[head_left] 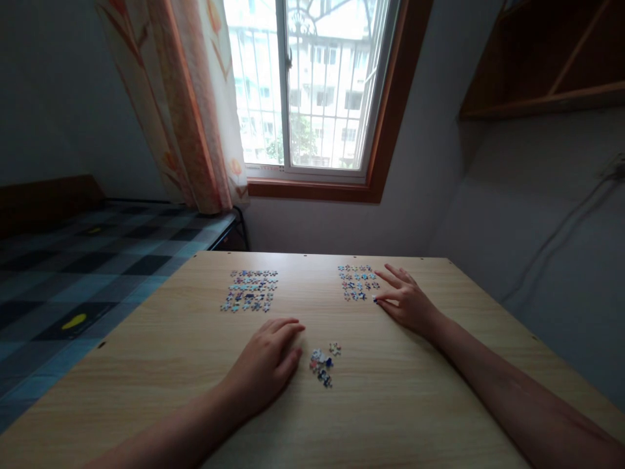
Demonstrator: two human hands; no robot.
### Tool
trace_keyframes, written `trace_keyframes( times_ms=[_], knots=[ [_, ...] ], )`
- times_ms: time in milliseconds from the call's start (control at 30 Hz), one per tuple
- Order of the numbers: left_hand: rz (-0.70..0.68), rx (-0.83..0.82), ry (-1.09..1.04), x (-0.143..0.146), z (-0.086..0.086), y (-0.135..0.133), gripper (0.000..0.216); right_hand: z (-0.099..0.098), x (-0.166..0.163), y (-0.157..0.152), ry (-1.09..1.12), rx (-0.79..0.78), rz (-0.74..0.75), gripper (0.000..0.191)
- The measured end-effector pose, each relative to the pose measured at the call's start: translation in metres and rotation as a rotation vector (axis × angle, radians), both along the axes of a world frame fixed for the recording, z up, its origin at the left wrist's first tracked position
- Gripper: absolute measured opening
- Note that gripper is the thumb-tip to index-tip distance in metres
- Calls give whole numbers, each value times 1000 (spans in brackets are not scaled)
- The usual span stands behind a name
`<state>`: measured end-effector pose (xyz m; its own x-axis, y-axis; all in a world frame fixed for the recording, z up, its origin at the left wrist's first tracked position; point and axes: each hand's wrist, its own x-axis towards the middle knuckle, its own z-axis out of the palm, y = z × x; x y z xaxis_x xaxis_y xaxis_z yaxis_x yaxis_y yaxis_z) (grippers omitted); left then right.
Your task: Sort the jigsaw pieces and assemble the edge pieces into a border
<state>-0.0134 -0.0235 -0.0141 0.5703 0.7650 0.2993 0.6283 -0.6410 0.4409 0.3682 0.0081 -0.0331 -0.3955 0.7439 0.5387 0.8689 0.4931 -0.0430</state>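
Note:
My right hand [407,301] is at the right-hand group of jigsaw pieces [355,277], laid out in rows. Its thumb and forefinger have hold of a small dark blue and white jigsaw piece [375,299] at the end of the nearest row, while the other fingers stretch forward. My left hand [272,355] lies on the table with fingers apart and nothing in it. Beside its fingertips is a small loose pile of jigsaw pieces [321,359], with one piece [334,349] slightly apart. Farther off, a second group of pieces [250,291] forms neat rows on the left.
The pieces lie on a pale wooden table [381,404]. A bed with a checked cover [161,251] stands along its left side. Beyond the far edge are a wall, a barred window [325,98] and a curtain [195,117]. A wooden shelf [547,101] hangs at upper right.

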Motion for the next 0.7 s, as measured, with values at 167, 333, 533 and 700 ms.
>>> trace_keyframes(
  times_ms=[167, 333, 533, 700],
  knots=[
    [6, -10, 1, 0, 2, 0, 32, -5, 0, 3, -11, 11, -35, 17],
    [2, -7, 13, 2, 3, -1, 32, -7, -4, 5, 11, 12, -48, 19],
    [-5, 8, 19, 3, 5, -2, 29, -7, -7, 5, 23, 1, -35, 18],
    [-16, 13, 9, 3, 5, -2, 28, -4, -8, 3, 45, 12, -22, 18]
  ],
)
